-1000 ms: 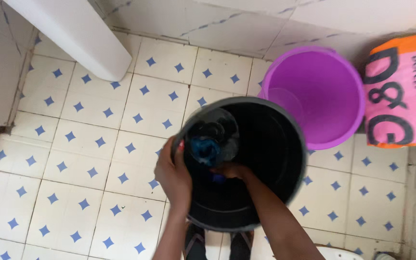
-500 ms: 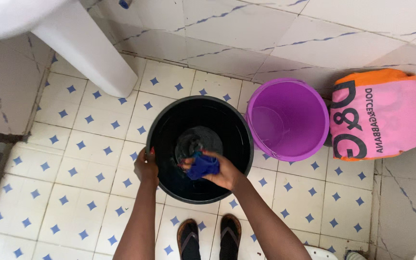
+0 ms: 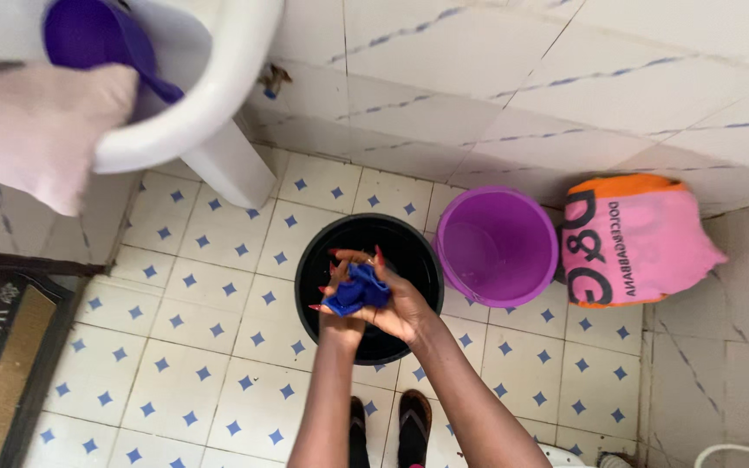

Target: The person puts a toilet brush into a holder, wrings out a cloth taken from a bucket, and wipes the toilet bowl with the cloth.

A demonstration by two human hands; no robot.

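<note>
I read both hands as closed together around the blue cloth [image 3: 355, 290], directly above the black bucket [image 3: 396, 338]. The left hand [image 3: 337, 290] grips the left end of the wad, fingers curled over its top, thumb side toward the floor. The right hand [image 3: 398, 305] cups the right end from beneath, fingers wrapped up and over. The two hands press toward each other with the cloth bunched between them, so neither is nearer: both are in contact. The wad's long axis runs roughly left to right, across the forearms. It is held clear of the bucket's contents, above the near half of the opening and inside the rim line as seen from above; I cannot tell how high. The purple bucket [image 3: 496, 251] stands touching or just beside the black one on its right side, toward the wall. A pink and orange bag [image 3: 630, 238] sits further right against the wall. The white basin [image 3: 210, 95] overhangs at far left, with a purple scoop [image 3: 101, 39] inside.
</note>
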